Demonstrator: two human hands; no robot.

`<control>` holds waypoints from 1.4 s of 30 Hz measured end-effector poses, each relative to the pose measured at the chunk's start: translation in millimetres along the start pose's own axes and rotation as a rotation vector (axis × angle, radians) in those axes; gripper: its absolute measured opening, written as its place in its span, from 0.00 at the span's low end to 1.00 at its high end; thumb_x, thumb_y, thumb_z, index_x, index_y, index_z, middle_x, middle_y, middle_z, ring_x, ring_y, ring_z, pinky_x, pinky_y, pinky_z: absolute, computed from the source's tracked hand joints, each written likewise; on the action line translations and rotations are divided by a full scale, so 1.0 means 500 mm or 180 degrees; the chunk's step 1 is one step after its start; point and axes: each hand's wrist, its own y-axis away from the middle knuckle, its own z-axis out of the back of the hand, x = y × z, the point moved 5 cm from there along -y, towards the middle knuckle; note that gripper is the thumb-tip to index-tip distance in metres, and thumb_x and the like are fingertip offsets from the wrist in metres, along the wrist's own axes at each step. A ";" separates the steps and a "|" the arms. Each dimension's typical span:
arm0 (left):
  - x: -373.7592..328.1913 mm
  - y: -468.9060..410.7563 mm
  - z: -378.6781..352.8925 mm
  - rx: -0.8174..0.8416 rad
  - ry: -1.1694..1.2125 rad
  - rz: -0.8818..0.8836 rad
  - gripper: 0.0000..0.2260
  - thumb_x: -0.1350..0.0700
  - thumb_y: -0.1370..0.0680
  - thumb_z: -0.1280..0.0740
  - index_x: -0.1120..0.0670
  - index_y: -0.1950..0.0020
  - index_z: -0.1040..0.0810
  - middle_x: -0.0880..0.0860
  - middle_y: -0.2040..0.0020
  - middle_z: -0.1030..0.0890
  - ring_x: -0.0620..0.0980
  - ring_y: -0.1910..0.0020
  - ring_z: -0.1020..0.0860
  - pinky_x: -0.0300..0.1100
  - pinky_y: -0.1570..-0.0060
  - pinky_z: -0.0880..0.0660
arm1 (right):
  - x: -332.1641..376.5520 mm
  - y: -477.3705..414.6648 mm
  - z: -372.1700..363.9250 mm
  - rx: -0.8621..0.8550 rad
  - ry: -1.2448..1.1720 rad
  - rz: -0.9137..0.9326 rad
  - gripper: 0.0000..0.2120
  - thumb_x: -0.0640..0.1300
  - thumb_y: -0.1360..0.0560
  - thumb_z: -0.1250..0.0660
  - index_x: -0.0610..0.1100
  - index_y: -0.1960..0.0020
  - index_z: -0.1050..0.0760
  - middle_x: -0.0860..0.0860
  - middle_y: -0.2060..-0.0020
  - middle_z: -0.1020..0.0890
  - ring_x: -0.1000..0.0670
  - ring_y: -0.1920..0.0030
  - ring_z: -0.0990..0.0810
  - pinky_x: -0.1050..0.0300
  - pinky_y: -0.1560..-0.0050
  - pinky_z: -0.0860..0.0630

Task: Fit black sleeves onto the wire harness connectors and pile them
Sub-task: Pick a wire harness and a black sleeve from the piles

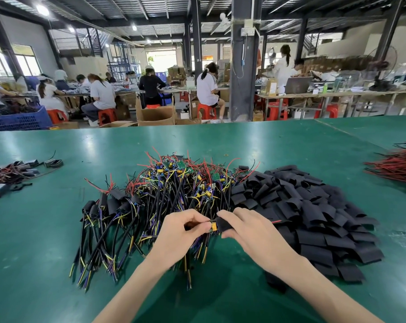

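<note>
Head camera, seen from my remote desk: on the green table (46, 229), a pile of sleeved harnesses (109, 206) lies left of the tangled heap of bare wire harnesses (178, 183). Just in front of that heap, my left hand (181, 231) pinches a yellow-tipped connector (213, 227) between thumb and curled fingers, while my right hand (248, 231) grips a black sleeve (223, 223) whose mouth touches it. Farther right spreads the stock of loose black sleeves (313, 210), with red wires (397, 166) at the far edge.
</note>
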 end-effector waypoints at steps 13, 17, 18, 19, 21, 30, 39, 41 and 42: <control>-0.009 0.010 -0.010 -0.0261 -0.0087 0.0021 0.05 0.65 0.27 0.29 0.55 0.59 0.18 0.47 0.65 0.18 0.38 0.66 0.24 0.30 0.60 0.29 | 0.011 0.001 -0.016 -0.0098 -0.0339 -0.0144 0.23 0.55 0.21 0.42 0.45 0.30 0.36 0.48 0.53 0.24 0.45 0.52 0.23 0.51 0.53 0.27; -0.013 0.012 -0.017 -0.0237 -0.0148 -0.0011 0.05 0.66 0.27 0.29 0.56 0.58 0.18 0.47 0.64 0.17 0.38 0.66 0.23 0.29 0.60 0.28 | 0.017 0.001 -0.028 0.0030 -0.0431 -0.0263 0.24 0.57 0.20 0.48 0.49 0.27 0.42 0.49 0.49 0.26 0.46 0.48 0.26 0.53 0.49 0.31; -0.013 0.012 -0.016 -0.0238 -0.0158 -0.0005 0.06 0.66 0.27 0.29 0.55 0.57 0.18 0.47 0.64 0.17 0.38 0.65 0.22 0.29 0.60 0.29 | 0.018 0.001 -0.027 0.0039 -0.0397 -0.0284 0.24 0.57 0.20 0.47 0.49 0.27 0.41 0.49 0.50 0.26 0.45 0.48 0.26 0.52 0.49 0.30; -0.013 0.011 -0.015 -0.0247 -0.0165 0.0000 0.06 0.65 0.27 0.29 0.55 0.57 0.18 0.47 0.63 0.17 0.37 0.65 0.22 0.28 0.60 0.29 | 0.018 -0.001 -0.022 0.0015 -0.0397 -0.0296 0.23 0.56 0.20 0.46 0.48 0.28 0.39 0.48 0.51 0.26 0.45 0.49 0.25 0.52 0.50 0.29; -0.010 0.007 -0.009 -0.0274 -0.0191 0.0031 0.05 0.64 0.26 0.29 0.55 0.55 0.18 0.46 0.62 0.17 0.37 0.65 0.22 0.28 0.60 0.29 | 0.021 -0.003 -0.009 -0.0142 -0.0287 -0.0213 0.21 0.52 0.23 0.37 0.46 0.32 0.32 0.49 0.56 0.24 0.46 0.55 0.23 0.54 0.55 0.27; -0.009 0.007 -0.004 -0.0327 -0.0294 -0.0008 0.03 0.62 0.27 0.28 0.55 0.59 0.18 0.43 0.67 0.20 0.37 0.68 0.25 0.28 0.64 0.31 | 0.021 -0.002 -0.023 -0.0532 0.0486 0.0046 0.31 0.48 0.35 0.22 0.41 0.35 0.26 0.52 0.59 0.22 0.51 0.62 0.23 0.59 0.62 0.26; -0.065 0.004 0.125 -0.1840 -0.0737 -0.0970 0.08 0.59 0.28 0.28 0.47 0.53 0.23 0.38 0.63 0.21 0.33 0.62 0.22 0.23 0.57 0.31 | 0.028 -0.002 0.001 -0.0806 0.0190 -0.0177 0.38 0.56 0.25 0.36 0.42 0.24 0.50 0.39 0.26 0.43 0.42 0.26 0.41 0.44 0.31 0.44; -0.040 0.003 0.197 -0.2519 -0.0788 -0.0818 0.08 0.59 0.25 0.31 0.50 0.48 0.24 0.43 0.62 0.20 0.37 0.63 0.23 0.27 0.57 0.31 | 0.017 -0.001 0.003 -0.0800 0.0143 -0.0342 0.37 0.55 0.24 0.38 0.42 0.23 0.51 0.40 0.25 0.44 0.42 0.26 0.44 0.42 0.30 0.46; -0.018 0.001 0.230 -0.2741 -0.0910 -0.0582 0.07 0.59 0.23 0.33 0.52 0.46 0.24 0.48 0.61 0.19 0.41 0.63 0.23 0.33 0.56 0.30 | 0.011 0.000 0.001 -0.0765 0.0130 -0.0424 0.37 0.54 0.24 0.37 0.42 0.23 0.50 0.41 0.25 0.44 0.42 0.26 0.43 0.42 0.30 0.46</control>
